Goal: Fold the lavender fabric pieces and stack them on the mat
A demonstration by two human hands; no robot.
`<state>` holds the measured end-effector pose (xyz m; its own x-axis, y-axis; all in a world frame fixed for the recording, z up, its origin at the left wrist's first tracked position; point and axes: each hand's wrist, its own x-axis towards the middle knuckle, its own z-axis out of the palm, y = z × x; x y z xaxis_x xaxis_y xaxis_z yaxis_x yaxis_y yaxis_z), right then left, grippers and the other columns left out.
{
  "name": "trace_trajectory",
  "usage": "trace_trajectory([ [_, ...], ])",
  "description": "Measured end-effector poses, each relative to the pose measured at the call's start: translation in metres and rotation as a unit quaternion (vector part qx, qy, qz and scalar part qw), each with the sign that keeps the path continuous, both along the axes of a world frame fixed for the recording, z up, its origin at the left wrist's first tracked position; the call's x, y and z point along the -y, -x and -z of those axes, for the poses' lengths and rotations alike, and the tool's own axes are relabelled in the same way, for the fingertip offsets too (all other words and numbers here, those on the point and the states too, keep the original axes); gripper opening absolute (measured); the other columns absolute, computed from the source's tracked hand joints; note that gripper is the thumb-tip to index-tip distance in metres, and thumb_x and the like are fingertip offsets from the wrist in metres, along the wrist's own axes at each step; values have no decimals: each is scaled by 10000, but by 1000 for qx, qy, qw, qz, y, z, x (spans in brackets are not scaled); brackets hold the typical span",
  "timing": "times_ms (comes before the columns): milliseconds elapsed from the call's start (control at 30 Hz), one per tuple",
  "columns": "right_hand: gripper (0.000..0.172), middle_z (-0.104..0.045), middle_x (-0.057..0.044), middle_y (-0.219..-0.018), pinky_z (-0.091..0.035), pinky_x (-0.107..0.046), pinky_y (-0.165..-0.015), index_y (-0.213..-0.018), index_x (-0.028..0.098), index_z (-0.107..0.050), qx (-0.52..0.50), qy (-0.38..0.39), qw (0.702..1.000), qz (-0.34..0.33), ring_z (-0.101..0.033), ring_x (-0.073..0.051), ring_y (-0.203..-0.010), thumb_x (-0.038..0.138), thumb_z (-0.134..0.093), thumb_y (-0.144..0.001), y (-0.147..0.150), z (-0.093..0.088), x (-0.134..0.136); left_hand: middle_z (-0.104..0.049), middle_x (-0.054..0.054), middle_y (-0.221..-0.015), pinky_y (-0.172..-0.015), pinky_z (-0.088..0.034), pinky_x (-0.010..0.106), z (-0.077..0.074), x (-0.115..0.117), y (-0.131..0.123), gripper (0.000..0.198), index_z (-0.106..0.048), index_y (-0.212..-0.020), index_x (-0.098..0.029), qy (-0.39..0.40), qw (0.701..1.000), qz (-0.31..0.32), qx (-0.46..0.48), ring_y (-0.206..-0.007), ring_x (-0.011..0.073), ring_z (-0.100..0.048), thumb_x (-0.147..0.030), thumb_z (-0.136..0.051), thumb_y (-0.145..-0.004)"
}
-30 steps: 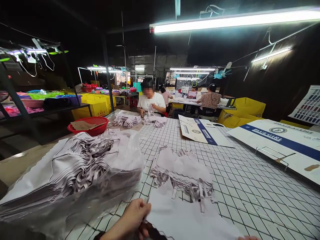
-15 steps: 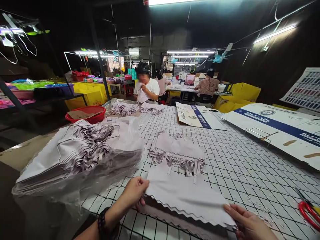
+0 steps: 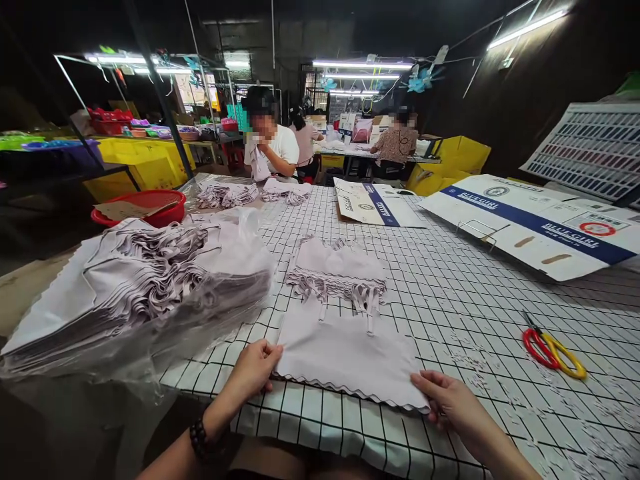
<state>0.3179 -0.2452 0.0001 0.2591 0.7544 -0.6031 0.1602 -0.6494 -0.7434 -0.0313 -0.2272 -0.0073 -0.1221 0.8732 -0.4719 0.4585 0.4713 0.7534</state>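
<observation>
A pale lilac strappy camisole (image 3: 345, 350) lies nearly flat on the table, its wavy hem toward me and its thin straps pointing away. My left hand (image 3: 257, 365) pinches the left hem corner between thumb and fingers. At the right hem corner my right hand (image 3: 440, 395) has the same kind of pinch. Just beyond the straps sits a stack of like camisoles (image 3: 337, 263). To the left, a big pile of the same pieces (image 3: 145, 273) rests in a clear plastic bag (image 3: 220, 340).
Scissors (image 3: 553, 350) with red and yellow handles lie at right among small scraps (image 3: 480, 373). Printed cardboard sheets (image 3: 540, 220) cover the far right of the checked tabletop (image 3: 425, 287). A red basket (image 3: 165, 210) stands at far left. A co-worker (image 3: 277, 150) sits across the table.
The camisole's hem has come down onto the table, and the gap between its layers has closed. Both hands keep hold of the corners. My view has turned down and right, showing the whole scissors.
</observation>
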Motion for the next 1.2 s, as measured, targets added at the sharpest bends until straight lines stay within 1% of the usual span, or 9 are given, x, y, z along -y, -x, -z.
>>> trace_trajectory([
  [200, 357, -443, 53, -431, -198, -212, -350, -702, 189, -559, 55, -15, 998, -38, -329, -69, -340, 537, -624, -658, 2, -8, -10, -533, -53, -518, -414, -330, 222, -3, -10, 8, 331, -508, -712, -204, -38, 996, 34, -67, -388, 114, -516, -525, -485, -790],
  [333, 360, -369, 71, -414, -219, -231, -397, -621, 184, -538, 65, -50, 996, -31, -280, -66, -381, 528, -641, -653, 6, -12, -29, -629, 9, -622, -541, -344, 233, -8, -34, 8, 445, -598, -696, -198, -91, 981, 55, -161, -653, 175, -605, -628, -492, -747],
  [500, 298, -461, 47, -477, -293, -232, -464, -618, 159, -592, 68, -94, 992, -41, -363, -88, -468, 446, -670, -626, 8, -9, -49, -688, 40, -755, -560, -300, 247, -18, -53, -3, 432, -654, -797, -226, -90, 967, 54, -230, -822, 228, -622, -623, -486, -765],
  [633, 286, -549, 18, -545, -341, -227, -508, -626, 148, -609, 67, -113, 991, -39, -442, -103, -521, 429, -660, -635, 7, -5, -55, -683, 34, -768, -559, -299, 248, -9, -50, -4, 346, -617, -795, -222, -118, 962, 42, -243, -753, 193, -617, -509, -431, -846],
  [800, 282, -605, -14, -627, -375, -242, -542, -685, 158, -615, 138, -94, 983, -70, -514, -139, -582, 440, -614, -693, 8, -10, -60, -664, 15, -758, -581, -353, 251, -1, -43, -1, 355, -596, -852, -230, -128, 961, 25, -242, -733, 181, -615, -531, -407, -863],
  [900, 270, -648, -53, -801, -412, -268, -596, -823, 189, -611, 314, -97, 942, -69, -579, -194, -729, 441, -586, -730, 14, -16, -59, -657, 67, -988, -734, -437, 287, -4, -39, -7, 357, -574, -1070, -199, -199, 937, 6, -287, -910, 205, -605, -465, -441, -872],
  [1033, 314, -612, -105, -1066, -475, -349, -708, -1031, 199, -572, 433, -254, 857, -119, -590, -248, -921, 397, -474, -808, 31, -11, -49, -513, 97, -1330, -979, -405, 410, -8, -34, -24, 380, -530, -1242, -222, -382, 867, 77, -310, -1192, 254, -486, -343, -449, -891],
  [1100, 289, -615, -115, -1063, -490, -387, -745, -1003, 195, -589, 424, -331, 827, -165, -588, -264, -957, 376, -458, -821, 41, -5, -42, -511, 79, -1342, -999, -409, 436, -11, -29, -32, 352, -555, -1222, -249, -444, 844, 124, -274, -1214, 252, -479, -320, -457, -891],
  [1200, 244, -642, -96, -989, -509, -345, -640, -929, 219, -614, 378, -390, 818, -189, -613, -236, -866, 389, -460, -846, 56, -8, -32, -638, 72, -1143, -909, -488, 388, -22, -15, -42, 272, -615, -1111, -241, -471, 851, 145, -182, -1071, 210, -578, -308, -476, -888],
])
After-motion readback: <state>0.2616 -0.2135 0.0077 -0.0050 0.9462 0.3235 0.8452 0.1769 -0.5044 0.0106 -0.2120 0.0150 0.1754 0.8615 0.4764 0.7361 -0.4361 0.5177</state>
